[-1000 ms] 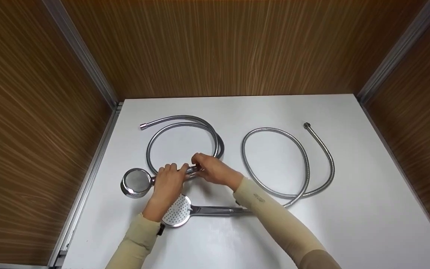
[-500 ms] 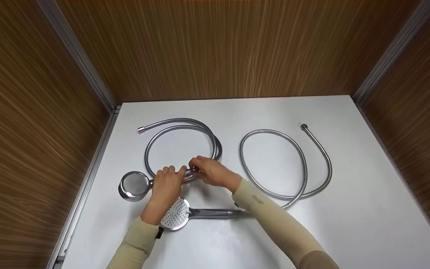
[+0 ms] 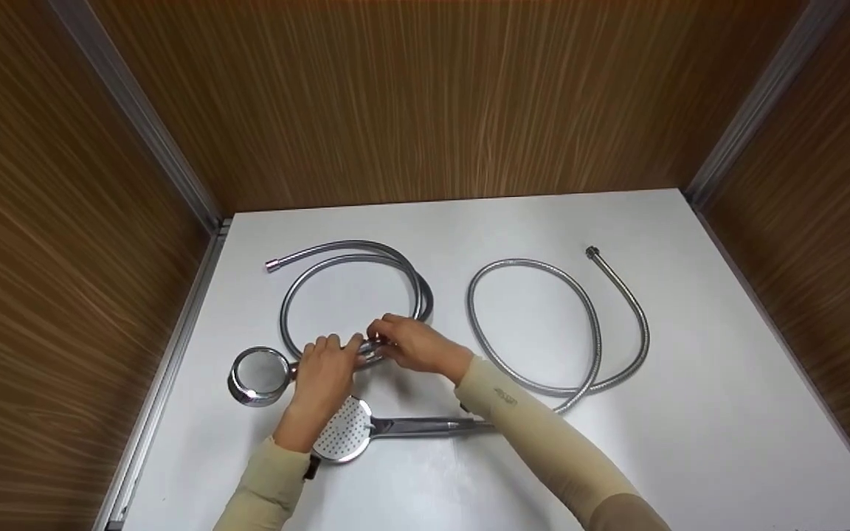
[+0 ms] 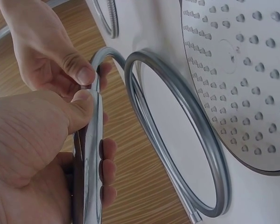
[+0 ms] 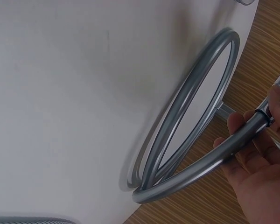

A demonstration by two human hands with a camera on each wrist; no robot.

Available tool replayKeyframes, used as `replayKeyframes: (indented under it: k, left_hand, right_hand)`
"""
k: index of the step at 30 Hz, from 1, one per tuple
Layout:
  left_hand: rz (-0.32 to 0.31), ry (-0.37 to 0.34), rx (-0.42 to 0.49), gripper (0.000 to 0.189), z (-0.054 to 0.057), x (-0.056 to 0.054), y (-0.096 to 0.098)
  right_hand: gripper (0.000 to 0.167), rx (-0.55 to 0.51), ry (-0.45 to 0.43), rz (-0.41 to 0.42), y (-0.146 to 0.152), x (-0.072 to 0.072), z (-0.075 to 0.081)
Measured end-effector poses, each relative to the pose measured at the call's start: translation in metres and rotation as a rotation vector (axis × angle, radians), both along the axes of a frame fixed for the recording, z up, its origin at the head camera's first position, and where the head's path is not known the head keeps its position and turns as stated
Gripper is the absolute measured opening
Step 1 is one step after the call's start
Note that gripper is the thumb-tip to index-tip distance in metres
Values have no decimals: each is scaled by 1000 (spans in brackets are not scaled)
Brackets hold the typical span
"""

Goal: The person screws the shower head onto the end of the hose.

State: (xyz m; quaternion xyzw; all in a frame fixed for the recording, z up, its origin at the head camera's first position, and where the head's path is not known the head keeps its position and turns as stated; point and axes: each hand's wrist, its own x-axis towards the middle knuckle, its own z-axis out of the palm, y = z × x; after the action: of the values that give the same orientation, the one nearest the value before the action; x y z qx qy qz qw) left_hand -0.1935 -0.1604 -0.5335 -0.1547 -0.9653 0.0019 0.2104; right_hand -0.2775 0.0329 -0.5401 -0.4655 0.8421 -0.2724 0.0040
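My left hand [image 3: 324, 380] grips the handle of a chrome hand shower [image 3: 261, 372], whose round head sticks out to the left. In the left wrist view, the thumb lies along the shiny handle [image 4: 94, 163] and the fingers wrap behind it. My right hand [image 3: 419, 345] pinches the end of a smooth grey shower hose [image 5: 210, 161] right at the handle's end. Fingers partly cover the joint between hose and handle. The rest of this hose lies in a loop behind the hands, its free end fitting [image 3: 272, 265] pointing left.
Nearer me lies a second hand shower [image 3: 344, 435] with a dotted spray face, partly behind the left wrist. Its ribbed metal hose [image 3: 597, 339] loops across the right of the white table [image 3: 698, 442]. Wood-grain panels [image 3: 425, 96] enclose the back and sides.
The head view has shifted slightly, so everything sits a little lower and further left. Both hands keep their hold on the handle and hose end; the right fingers shift slightly.
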Motion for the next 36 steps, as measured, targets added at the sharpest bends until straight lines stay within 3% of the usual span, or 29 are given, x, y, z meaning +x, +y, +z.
replayKeyframes:
  k: [15, 24, 36]
  left_hand:
    - [2, -21, 19, 34, 2, -3, 2]
    - [4, -31, -8, 35, 2, -5, 4]
    - [9, -33, 6, 35, 3, -5, 2]
  right_hand:
    - [27, 3, -41, -43, -1, -1, 2]
    - [22, 10, 0, -36, -1, -3, 2]
    - [29, 9, 52, -9, 1, -3, 2]
